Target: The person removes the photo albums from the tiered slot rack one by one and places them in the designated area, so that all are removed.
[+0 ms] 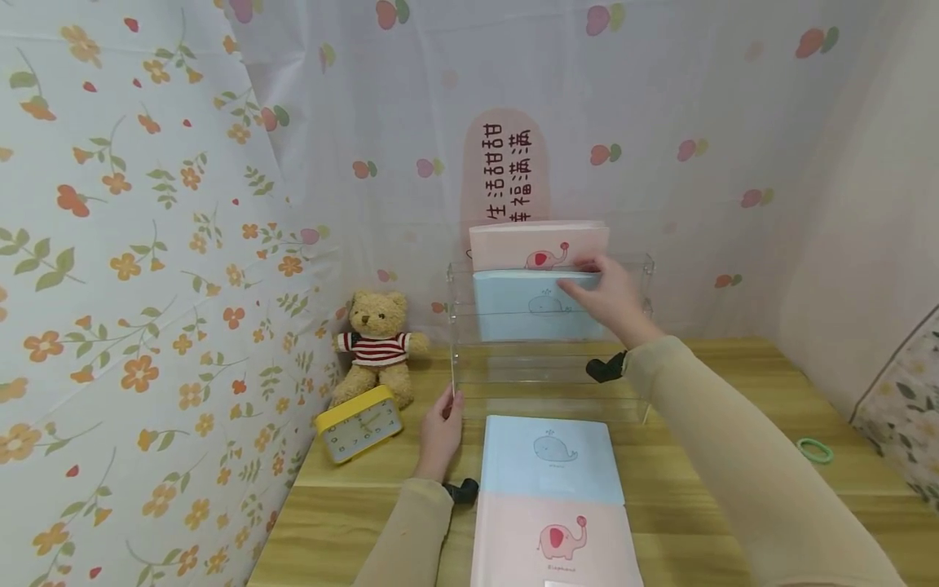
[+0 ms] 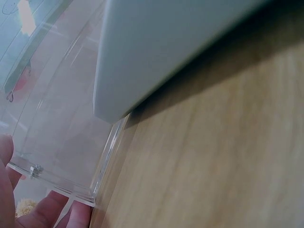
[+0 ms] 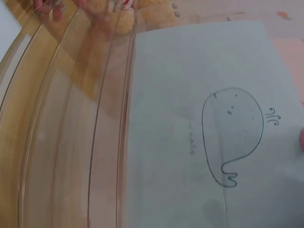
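Note:
A clear acrylic rack (image 1: 528,371) with several tiers stands on the wooden table. My left hand (image 1: 442,432) grips its lower left side panel; in the left wrist view the thumb and fingers (image 2: 50,206) lie on opposite sides of the panel edge. Upright in the rack is a blue notebook (image 1: 506,306) with a whale drawing. My right hand (image 1: 612,297) pinches its top right edge, thumb in front and fingers behind. A pink notebook (image 1: 499,244) with an elephant stands one tier behind and higher. The right wrist view shows the whale cover (image 3: 166,118) close up behind clear panels.
In front of the rack lie another blue whale notebook (image 1: 513,456) and a pink elephant notebook (image 1: 513,534). A teddy bear (image 1: 377,346) in a striped shirt sits at the left behind a yellow alarm clock (image 1: 359,424). A green ring (image 1: 815,450) lies far right. Patterned cloth (image 1: 367,98) hangs behind.

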### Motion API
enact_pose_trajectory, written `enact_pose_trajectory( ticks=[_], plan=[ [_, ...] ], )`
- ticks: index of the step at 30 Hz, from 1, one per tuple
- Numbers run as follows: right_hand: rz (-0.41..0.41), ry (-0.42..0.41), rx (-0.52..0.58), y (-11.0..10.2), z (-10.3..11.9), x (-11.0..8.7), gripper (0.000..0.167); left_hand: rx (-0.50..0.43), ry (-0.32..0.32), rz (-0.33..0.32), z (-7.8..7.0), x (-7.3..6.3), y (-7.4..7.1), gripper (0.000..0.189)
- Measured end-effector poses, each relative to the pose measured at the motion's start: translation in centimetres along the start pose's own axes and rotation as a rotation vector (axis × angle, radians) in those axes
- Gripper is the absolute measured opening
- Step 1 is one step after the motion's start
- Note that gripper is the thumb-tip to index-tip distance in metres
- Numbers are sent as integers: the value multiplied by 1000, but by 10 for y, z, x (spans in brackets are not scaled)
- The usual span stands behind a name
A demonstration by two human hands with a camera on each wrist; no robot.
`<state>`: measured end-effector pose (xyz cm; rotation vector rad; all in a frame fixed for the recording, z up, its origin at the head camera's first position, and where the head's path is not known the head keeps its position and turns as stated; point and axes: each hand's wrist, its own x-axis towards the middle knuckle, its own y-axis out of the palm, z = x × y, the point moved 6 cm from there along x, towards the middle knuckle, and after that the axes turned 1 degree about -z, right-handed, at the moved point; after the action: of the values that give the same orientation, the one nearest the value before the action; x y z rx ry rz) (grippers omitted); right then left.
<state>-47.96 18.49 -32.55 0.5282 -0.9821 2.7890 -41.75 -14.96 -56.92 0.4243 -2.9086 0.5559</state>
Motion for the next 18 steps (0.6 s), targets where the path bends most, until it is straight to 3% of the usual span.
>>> enact_pose_trajectory(
  ticks=[6, 12, 15, 18],
  plan=[
    [4, -6, 7, 3, 2, 2, 50, -2, 51, -16, 1, 3, 0, 57],
    [-14, 39, 9, 4, 2, 2, 38, 19, 85, -49, 6, 9, 0, 56],
    [-35, 45, 25, 5, 3, 0, 33, -2, 81, -36, 3, 7, 0, 51],
    [-72, 34, 30, 5, 5, -3, 29, -21, 35, -10, -2, 2, 0, 48]
  ],
)
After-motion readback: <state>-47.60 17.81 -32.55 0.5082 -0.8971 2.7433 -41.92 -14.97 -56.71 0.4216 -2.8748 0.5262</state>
